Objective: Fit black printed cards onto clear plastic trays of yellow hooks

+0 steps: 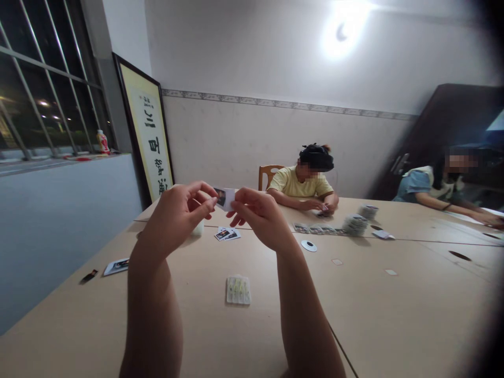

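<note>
Up in front of me, a small white card with a dark photo print (222, 197) is held above the table. The thumb and fingers of my left hand (183, 212) pinch its left edge. At the card's right side, my right hand (255, 210) grips it between thumb and fingers. Below my hands lie a few overlapping photo cards (227, 233). Nearer to me, between my forearms, is a clear plastic case with pale yellow-green pieces in slots (238, 290). A whitish object (198, 229) is partly hidden behind my left hand.
Left on the table (205, 341) lie a white-edged stack with a photo (116, 266) and a dark scrap (88, 276). A white disc (309, 245) sits to the right. Clear cases are stacked (355, 224) farther off. Two people sit across, a yellow-shirted one (301, 181) handling something small.
</note>
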Available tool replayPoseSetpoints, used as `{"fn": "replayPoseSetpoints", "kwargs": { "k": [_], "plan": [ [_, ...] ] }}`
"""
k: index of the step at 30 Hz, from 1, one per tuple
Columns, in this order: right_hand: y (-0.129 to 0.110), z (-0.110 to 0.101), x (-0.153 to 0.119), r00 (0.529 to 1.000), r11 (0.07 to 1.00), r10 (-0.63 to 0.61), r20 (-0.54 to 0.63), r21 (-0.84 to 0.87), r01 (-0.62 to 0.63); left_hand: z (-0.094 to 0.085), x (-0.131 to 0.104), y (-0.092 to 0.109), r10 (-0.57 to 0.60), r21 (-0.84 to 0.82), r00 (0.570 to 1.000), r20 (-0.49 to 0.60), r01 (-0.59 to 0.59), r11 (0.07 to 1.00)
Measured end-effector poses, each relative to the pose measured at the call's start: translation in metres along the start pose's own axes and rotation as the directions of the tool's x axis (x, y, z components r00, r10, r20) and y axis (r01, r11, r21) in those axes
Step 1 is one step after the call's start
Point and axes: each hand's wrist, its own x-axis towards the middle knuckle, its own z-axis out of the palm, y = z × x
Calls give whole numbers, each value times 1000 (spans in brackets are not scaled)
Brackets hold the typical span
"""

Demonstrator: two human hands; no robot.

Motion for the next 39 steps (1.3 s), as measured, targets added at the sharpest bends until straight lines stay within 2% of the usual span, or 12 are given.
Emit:
{"fn": "replayPoseSetpoints", "kwargs": {
  "k": [14, 20, 26, 33, 39],
  "plan": [
    [-3, 1, -3, 997, 1000, -8, 81, 11, 7, 4, 4, -3, -28, -72, 1000, 5, 29, 997],
    [-4, -1, -4, 996, 1000, -2, 89, 7, 1, 4, 4, -3, -19, -22, 1000, -21, 18, 1000],
    [-5, 2, -3, 996, 1000, -15, 90, 23, 13, 5, 4, 0, -21, 8, 1000, 13, 21, 1000],
    [-5, 3, -3, 997, 1000, 20, 70, -11, -19, 8, 2, 7, 2, 102, 1000, -6, -2, 995],
    [-4, 5, -2, 998, 998, 52, -42, -26, -53, 10, 1, 10, 44, 124, 999, -4, -43, 991]
  ]
}}
